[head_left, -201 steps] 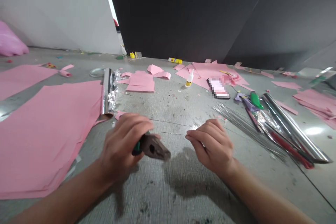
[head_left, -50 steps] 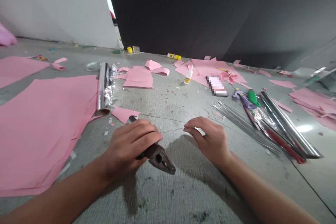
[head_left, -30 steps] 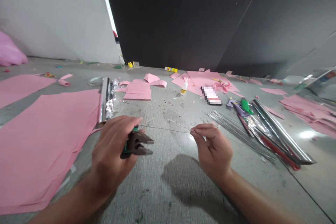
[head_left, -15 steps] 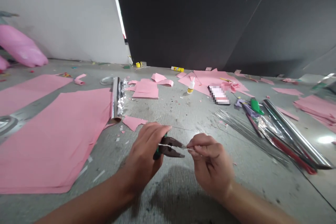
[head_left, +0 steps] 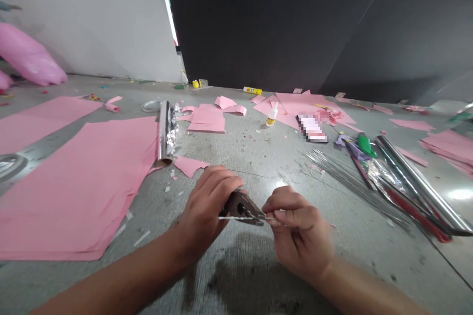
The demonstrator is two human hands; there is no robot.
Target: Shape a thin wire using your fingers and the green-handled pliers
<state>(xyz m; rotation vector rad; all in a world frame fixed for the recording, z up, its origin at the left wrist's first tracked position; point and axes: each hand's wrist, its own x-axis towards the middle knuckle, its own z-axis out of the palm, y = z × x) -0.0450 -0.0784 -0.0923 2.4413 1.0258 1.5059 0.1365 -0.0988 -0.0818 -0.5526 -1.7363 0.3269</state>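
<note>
My left hand (head_left: 209, 211) grips a pair of green-handled pliers (head_left: 242, 208) with dark steel jaws, most of the handles hidden in my palm. A thin silver wire (head_left: 236, 217) runs sideways across the jaws, which appear closed on it. My right hand (head_left: 299, 231) pinches the wire's other end between thumb and fingers, just to the right of the jaw tips. The two hands almost touch above the grey concrete floor.
Large pink paper sheets (head_left: 77, 177) lie to the left, beside a silver foil roll (head_left: 166, 133). A bundle of thin wires (head_left: 354, 187) and shiny film rolls (head_left: 417, 182) lie to the right. A glue bottle (head_left: 272, 115) stands among pink scraps ahead.
My right hand has gone from empty to pinching a thin wire. The pliers have moved right to meet it, and the jaws now hold the wire.
</note>
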